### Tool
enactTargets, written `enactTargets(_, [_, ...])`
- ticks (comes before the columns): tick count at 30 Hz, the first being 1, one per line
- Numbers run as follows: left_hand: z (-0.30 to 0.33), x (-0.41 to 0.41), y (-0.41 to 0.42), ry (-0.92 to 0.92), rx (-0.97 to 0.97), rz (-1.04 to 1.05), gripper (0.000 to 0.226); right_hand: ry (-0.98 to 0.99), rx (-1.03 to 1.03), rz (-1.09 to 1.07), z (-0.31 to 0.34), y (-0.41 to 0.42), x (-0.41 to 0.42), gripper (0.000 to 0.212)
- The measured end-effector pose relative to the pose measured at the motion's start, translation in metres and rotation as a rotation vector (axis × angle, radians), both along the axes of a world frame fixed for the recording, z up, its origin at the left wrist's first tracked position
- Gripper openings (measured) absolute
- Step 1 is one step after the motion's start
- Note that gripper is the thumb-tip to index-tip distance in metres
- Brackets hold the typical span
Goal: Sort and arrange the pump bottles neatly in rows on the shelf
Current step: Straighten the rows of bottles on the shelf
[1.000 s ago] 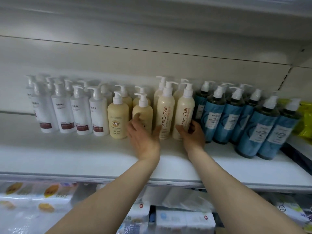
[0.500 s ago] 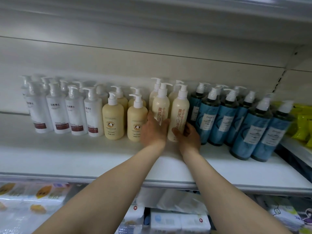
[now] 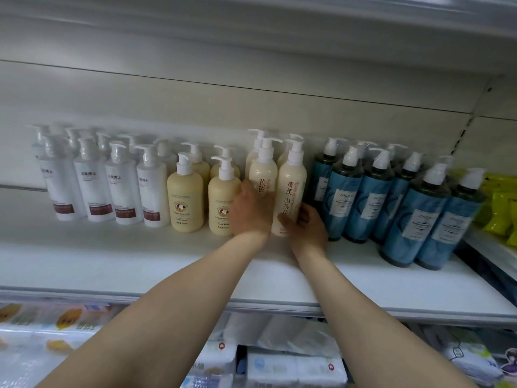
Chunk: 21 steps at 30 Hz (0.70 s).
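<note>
Pump bottles stand in groups on the white shelf point(image 3: 112, 264): white bottles point(image 3: 123, 186) at the left, squat yellow bottles point(image 3: 185, 200), two tall cream bottles with red characters, then blue bottles point(image 3: 372, 203) to the right. My left hand point(image 3: 251, 211) grips the left cream bottle point(image 3: 263, 172) low on its front. My right hand point(image 3: 307, 225) holds the base of the right cream bottle point(image 3: 291, 191), with the thumb across its front. More cream bottles stand behind these two, mostly hidden.
Two blue bottles point(image 3: 436, 219) stand further forward than the others at the right. Yellow packs point(image 3: 500, 208) lie on the adjoining shelf at far right. Wrapped packages point(image 3: 293, 368) fill the shelf below. The shelf's front strip is bare.
My left hand moved right from the yellow bottle to the left cream bottle. Both hands now hold the two cream bottles, which sit closer together.
</note>
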<state>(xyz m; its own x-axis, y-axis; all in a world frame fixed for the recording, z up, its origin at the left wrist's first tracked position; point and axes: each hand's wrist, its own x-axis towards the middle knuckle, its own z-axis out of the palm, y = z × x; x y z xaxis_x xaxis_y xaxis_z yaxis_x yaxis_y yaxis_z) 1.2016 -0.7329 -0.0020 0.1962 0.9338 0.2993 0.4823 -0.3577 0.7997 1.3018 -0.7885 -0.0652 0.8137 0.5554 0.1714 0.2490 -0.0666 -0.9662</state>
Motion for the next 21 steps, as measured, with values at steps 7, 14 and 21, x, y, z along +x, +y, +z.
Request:
enactTargets(7, [-0.004,-0.012,-0.006,-0.117,0.024,-0.009,0.061,-0.065,-0.041,-0.016,0.003,-0.003,-0.002,0.059])
enactTargets(14, [-0.034,-0.054,-0.001,-0.365,-0.116,0.130,0.048,-0.088,-0.057,-0.023,0.006,-0.007,-0.005,0.060])
enactTargets(21, [-0.038,-0.076,0.014,-0.405,-0.159,0.258,0.074,-0.113,-0.076,-0.031,0.008,-0.008,-0.005,0.062])
